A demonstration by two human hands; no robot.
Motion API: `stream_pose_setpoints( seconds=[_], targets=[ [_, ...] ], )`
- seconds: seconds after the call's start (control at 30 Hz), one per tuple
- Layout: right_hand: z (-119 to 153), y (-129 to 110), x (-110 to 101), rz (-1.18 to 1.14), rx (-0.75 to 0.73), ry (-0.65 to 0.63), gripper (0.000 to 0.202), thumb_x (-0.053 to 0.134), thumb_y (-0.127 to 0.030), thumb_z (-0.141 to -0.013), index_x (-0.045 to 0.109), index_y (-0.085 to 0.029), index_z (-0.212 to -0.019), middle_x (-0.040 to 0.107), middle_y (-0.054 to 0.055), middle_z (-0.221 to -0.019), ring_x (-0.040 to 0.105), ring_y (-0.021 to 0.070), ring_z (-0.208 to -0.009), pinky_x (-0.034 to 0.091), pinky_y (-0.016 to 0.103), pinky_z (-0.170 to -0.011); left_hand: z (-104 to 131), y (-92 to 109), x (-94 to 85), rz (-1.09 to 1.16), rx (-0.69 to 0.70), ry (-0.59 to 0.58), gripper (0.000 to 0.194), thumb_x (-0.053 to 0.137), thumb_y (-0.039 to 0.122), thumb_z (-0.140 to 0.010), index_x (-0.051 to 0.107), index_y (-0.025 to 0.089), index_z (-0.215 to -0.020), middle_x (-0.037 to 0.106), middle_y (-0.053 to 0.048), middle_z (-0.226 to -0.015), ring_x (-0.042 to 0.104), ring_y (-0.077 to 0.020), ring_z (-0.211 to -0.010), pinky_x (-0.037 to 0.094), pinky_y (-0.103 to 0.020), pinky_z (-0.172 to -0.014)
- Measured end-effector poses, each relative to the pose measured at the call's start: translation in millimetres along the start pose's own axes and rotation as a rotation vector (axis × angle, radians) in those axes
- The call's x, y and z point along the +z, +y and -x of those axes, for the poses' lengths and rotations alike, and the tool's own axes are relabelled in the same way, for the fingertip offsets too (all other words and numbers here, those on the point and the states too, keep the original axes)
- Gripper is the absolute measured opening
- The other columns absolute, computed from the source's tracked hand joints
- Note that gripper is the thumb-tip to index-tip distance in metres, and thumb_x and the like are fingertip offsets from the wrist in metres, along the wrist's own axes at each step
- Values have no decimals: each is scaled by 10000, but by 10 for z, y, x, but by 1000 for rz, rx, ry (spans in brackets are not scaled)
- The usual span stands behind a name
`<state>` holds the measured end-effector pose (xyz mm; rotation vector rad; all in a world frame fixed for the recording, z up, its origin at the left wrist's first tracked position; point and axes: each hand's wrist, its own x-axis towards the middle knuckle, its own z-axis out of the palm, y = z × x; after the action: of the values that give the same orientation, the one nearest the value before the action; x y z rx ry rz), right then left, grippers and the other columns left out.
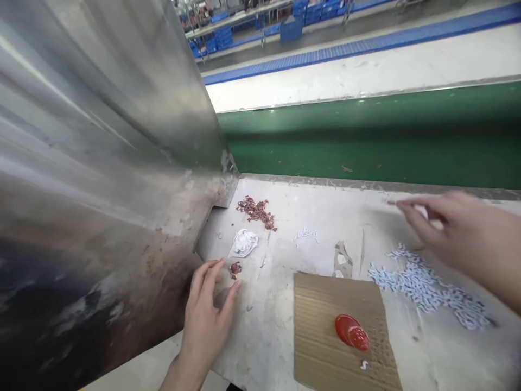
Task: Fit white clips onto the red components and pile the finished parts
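My left hand [209, 315] is low over the worktop with thumb and fingers apart. Between them, a small clump of dark red-brown pieces [235, 270] lies near the fingertips. At the right, my right hand [443, 222] is pinched on a thin stick-like thing [391, 202], blurred, with its tip pointing left. Below that hand spreads a pile of small pale-blue, curved pieces [427, 288]. A piece of brown cardboard [321, 326] bears a glossy red puddle [352, 332] and one white curved piece [363, 365].
A larger group of red-brown pieces [256, 212] lies behind a crumpled white wad [244, 243]. A few whitish pieces [306, 234] and a torn scrap [342, 259] are mid-table. A metal panel [122, 163] walls off the left; a green belt [366, 141] runs behind.
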<state>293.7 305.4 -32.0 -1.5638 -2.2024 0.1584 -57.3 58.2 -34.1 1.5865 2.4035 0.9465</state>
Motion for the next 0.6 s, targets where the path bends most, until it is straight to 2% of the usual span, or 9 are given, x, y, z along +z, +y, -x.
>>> stream_pose_setpoints(
  seconds=[0.07,0.1,0.17,0.23,0.33,0.4,0.47,0.5,0.6],
  targets=[
    [-529,231,63,122,17,-9,390,419,-458,-1068,740,-238,-1080,714,135,-1120,659,333,-964,544,474,-693,-81,-134,54,-20,30,-10,367,671,364,-962,709,213,-1295,694,-151,-1280,711,-323,-1113,597,-477,-929],
    [-716,306,75,167,29,-32,287,506,-412,-1066,721,-225,-1103,709,105,-1161,667,285,-1000,573,460,-782,-107,-164,88,-16,56,-23,326,668,363,-962,740,220,-1245,721,-134,-1248,722,-317,-1097,595,-469,-936],
    [-928,401,69,231,21,-88,215,585,-356,-1058,702,-206,-1159,703,79,-1220,685,238,-1045,591,440,-887,-134,-183,146,14,118,-41,241,666,357,-956,792,238,-1125,778,-96,-1143,746,-298,-1042,591,-445,-939],
    [-958,451,26,260,-8,-135,218,609,-346,-1052,693,-210,-1201,699,85,-1259,697,222,-1048,603,431,-902,-145,-197,168,55,161,-46,188,675,354,-945,812,259,-1032,809,-68,-1051,763,-284,-979,593,-424,-918],
    [-741,467,-113,252,-31,-147,254,596,-360,-1059,676,-215,-1251,691,87,-1278,703,228,-1041,613,425,-882,-154,-274,141,74,187,-103,169,679,377,-942,800,317,-1043,815,-26,-1114,775,-276,-1013,607,-393,-905],
    [-443,426,-249,212,-42,-151,258,571,-380,-1070,676,-220,-1243,708,82,-1216,706,209,-970,618,402,-838,-154,-337,119,13,147,-155,307,684,430,-932,743,335,-1218,774,-29,-1261,756,-300,-1102,617,-411,-915],
    [-58,340,-385,131,-94,-208,236,575,-392,-1065,699,-225,-1176,742,57,-1072,701,176,-831,619,361,-758,-149,-373,116,-75,90,-146,403,682,499,-914,717,326,-1276,744,-47,-1308,744,-332,-1112,626,-446,-888],
    [147,284,-439,76,-140,-253,216,574,-389,-1060,718,-236,-1112,756,44,-984,691,172,-755,621,351,-699,-147,-376,123,-103,71,-122,394,673,528,-907,741,320,-1235,747,-53,-1284,746,-341,-1084,625,-461,-871],
    [661,101,-496,-25,-266,-349,228,529,-323,-1059,749,-265,-1040,778,37,-965,736,186,-798,625,334,-718,-156,-328,158,-53,72,-82,298,669,553,-890,813,314,-995,787,-48,-1141,760,-331,-1002,607,-469,-895]
  ],
)
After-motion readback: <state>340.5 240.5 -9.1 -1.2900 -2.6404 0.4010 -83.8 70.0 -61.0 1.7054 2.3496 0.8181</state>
